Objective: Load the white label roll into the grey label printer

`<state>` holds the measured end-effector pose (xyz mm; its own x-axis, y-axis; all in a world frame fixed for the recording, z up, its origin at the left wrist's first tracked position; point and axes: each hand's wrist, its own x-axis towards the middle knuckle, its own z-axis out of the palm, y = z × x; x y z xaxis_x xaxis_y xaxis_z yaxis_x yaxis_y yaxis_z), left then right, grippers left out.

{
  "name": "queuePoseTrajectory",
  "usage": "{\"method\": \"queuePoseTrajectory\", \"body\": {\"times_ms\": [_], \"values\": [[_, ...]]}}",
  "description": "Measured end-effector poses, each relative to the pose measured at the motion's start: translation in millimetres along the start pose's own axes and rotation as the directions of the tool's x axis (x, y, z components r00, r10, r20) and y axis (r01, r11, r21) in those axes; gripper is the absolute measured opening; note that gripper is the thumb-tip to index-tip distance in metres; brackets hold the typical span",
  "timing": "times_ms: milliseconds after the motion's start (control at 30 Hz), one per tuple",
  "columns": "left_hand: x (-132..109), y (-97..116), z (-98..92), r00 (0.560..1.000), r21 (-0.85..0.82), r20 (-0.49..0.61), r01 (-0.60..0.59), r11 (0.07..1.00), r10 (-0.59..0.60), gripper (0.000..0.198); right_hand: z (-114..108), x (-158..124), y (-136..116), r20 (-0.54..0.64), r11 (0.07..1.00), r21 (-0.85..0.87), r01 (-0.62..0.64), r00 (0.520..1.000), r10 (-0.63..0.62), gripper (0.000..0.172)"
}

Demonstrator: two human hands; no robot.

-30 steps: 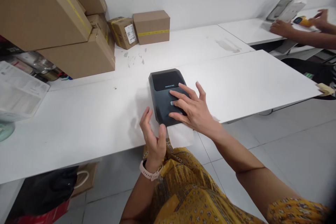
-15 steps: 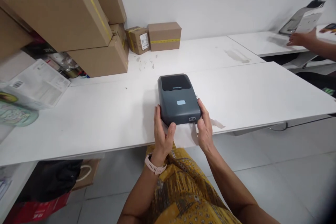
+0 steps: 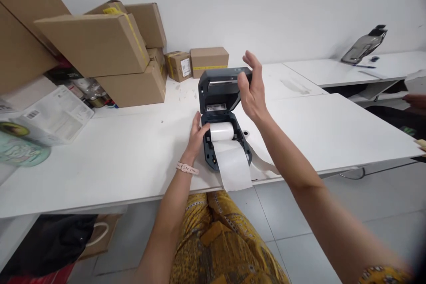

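A dark grey label printer (image 3: 207,153) lies on the white table near its front edge with its lid (image 3: 219,75) raised. Inside sits a white paper roll (image 3: 222,131), and its loose paper strip (image 3: 233,164) runs out over the front and past the table edge. My left hand (image 3: 197,136) grips the left wall of the printer, thumb over the rim beside the roll, fingers outside. With thumb and fingers on its right front corner, my right hand (image 3: 253,88) holds the lid up; part of that corner is hidden behind the hand.
Cardboard boxes (image 3: 96,46) are stacked at the back left, and a smaller box (image 3: 209,62) stands by the wall. A white carton (image 3: 53,115) and a green bottle (image 3: 25,153) lie at left. At right are a clear bottle (image 3: 364,45) and another person's hand (image 3: 414,100).
The printer's lid has swung up, showing the paper roll. My right hand has moved from the printer's side up to the lid; my left hand has slid farther along the left wall.
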<state>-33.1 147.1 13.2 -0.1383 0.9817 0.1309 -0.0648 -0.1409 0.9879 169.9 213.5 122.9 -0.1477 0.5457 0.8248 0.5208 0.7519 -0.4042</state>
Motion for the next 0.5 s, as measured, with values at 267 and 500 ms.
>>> {"method": "queuePoseTrajectory", "body": {"times_ms": [267,500], "values": [[-12,-9,-8.2,0.987,0.014,0.157,0.022,1.0,-0.024,0.095,34,63,78,0.101,0.996,-0.07,-0.048,0.993,0.055,0.076],[-13,-6,-4.0,0.994,0.057,0.111,-0.025,0.998,0.019,0.091,5,-21,6,0.191,0.95,-0.117,0.288,0.946,-0.263,0.04]]}}
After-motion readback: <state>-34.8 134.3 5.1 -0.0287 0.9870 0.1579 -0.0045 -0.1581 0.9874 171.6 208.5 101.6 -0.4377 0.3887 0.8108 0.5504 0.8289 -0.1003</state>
